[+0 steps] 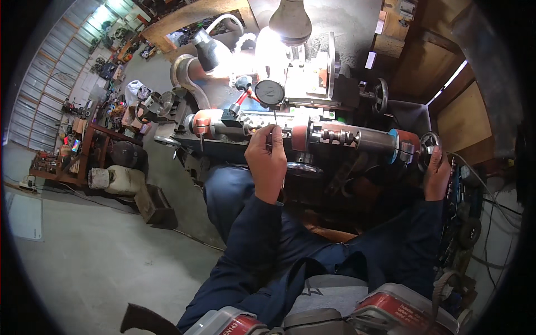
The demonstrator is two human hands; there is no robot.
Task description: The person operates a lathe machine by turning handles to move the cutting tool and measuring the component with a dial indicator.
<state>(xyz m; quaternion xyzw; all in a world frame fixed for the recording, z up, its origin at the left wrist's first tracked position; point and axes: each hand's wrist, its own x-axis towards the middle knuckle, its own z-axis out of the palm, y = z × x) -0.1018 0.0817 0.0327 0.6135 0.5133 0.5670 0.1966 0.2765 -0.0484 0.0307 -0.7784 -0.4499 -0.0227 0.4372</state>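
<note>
My left hand (267, 162) is raised to the machine's shaft line, with thumb and fingertips pinched together. The thin stem of a round dial indicator (269, 92) comes down to those fingertips; what they pinch is too small to make out. A red jointed arm (239, 104) stands beside the indicator. A crankshaft-like metal part (338, 136) lies level along the machine, with an orange-red collar (300, 134) around the shaft line. At the machine's right end, my right hand (437, 174) is closed on the rim of a metal handwheel (429, 144).
A bright work lamp (207, 51) and a hanging lamp (290, 22) light the machine. Another handwheel (381, 96) sits at the back right. To the left are a cluttered bench (89, 145) and a pale gas cylinder (120, 180) on the floor. Cables hang at right.
</note>
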